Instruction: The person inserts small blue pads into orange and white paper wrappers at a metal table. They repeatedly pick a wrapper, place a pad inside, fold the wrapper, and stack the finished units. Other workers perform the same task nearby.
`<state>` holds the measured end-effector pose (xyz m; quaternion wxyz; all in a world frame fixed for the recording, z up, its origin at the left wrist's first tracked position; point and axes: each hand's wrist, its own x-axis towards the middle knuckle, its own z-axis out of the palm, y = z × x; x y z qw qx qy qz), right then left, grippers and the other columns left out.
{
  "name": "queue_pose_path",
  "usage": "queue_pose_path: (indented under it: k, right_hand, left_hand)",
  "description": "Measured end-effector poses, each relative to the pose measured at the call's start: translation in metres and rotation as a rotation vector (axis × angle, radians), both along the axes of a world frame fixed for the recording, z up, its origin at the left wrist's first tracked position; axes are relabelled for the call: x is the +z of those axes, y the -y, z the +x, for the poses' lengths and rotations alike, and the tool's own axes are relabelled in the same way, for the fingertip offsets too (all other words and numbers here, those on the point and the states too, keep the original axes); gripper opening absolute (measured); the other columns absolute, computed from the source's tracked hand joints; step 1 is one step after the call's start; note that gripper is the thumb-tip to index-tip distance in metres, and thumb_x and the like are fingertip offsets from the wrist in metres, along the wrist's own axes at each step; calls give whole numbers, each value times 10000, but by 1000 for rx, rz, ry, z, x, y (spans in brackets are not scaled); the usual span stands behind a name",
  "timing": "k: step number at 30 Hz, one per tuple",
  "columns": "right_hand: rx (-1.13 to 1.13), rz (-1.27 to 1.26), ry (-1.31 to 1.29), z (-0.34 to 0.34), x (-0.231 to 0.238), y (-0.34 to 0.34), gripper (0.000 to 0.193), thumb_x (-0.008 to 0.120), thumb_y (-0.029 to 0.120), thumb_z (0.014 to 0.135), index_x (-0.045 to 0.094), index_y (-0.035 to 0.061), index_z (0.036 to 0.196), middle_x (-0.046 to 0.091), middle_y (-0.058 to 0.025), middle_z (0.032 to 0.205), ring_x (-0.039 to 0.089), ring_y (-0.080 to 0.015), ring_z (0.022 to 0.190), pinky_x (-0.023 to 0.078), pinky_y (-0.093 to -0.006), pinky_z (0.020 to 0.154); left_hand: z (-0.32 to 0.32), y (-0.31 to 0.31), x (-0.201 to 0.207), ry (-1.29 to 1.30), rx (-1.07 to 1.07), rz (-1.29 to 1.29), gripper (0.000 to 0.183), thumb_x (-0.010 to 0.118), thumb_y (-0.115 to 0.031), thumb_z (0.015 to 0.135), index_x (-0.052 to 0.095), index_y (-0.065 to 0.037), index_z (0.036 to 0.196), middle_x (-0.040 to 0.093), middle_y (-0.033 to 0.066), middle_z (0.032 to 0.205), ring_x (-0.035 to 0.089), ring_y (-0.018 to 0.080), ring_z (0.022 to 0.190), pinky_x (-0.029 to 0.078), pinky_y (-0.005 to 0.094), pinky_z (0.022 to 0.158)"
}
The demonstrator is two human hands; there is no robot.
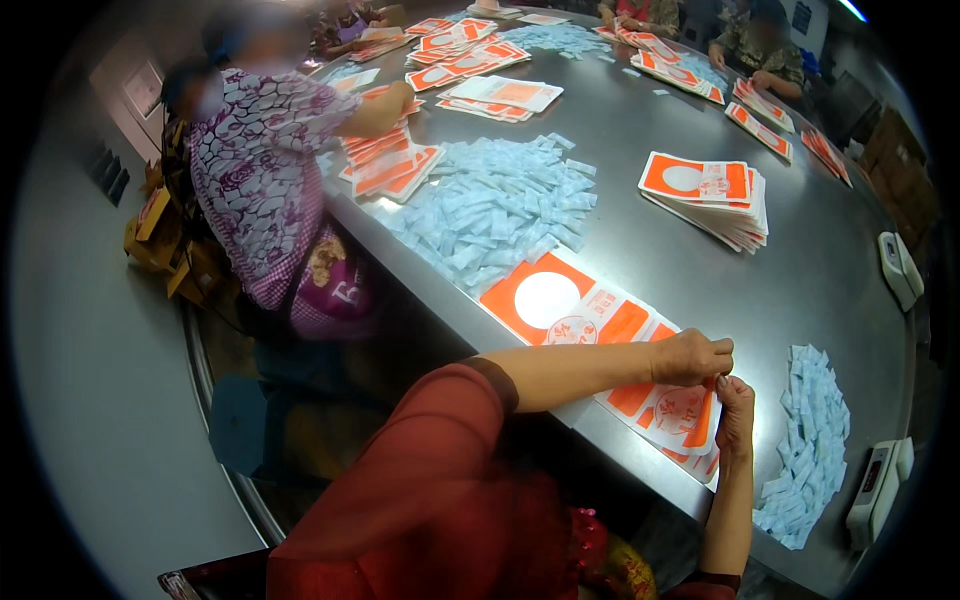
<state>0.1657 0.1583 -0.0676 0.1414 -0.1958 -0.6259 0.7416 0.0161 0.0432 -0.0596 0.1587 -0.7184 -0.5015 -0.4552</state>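
I judge this partway: left hand (pixel 690 357) and right hand (pixel 737 405), fingers pinching an orange bag (pixel 680 410); blue sachets (pixel 808 450) remain heaped.

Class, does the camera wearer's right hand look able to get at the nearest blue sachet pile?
Probably yes: only bare tabletop shows between the right hand and the blue sachet pile, though it seems occupied at the orange-and-white packet.
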Motion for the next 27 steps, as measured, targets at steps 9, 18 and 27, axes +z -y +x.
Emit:
queue_pose_path:
  k: [9, 18, 27]
  right_hand:
    - [43, 373, 249, 1, 26, 16, 211, 626, 177, 820, 628, -4, 712, 597, 5, 666, 517, -96, 585, 413, -272, 551]
    - [-371, 1274, 335, 2, 3, -13, 258, 603, 191, 708, 510, -9, 574, 501, -144, 515, 468, -247, 452, 392, -369, 480]
    - [-240, 744, 189, 0, 5, -10, 291, 617, 178, 759, 475, -20, 600, 467, -36, 531, 389, -106, 484, 340, -288, 449]
  left_hand:
    - [-1, 1, -9, -227, -29, -193, 66, 606, -85, 701, 554, -98, 739, 521, 40, 717, 556, 241, 575, 442, 353, 472]
    - [1, -2, 6, -335, -23, -350, 24, 603, -75, 701, 597, -89, 719, 575, 30, 735, 601, 214, 700, 464, 355, 564]
    - [12, 19, 36, -299, 63, -473, 198, 656, -124, 714, 606, -113, 905, 600, 40, 840, 607, 216, 726, 451, 346, 561]
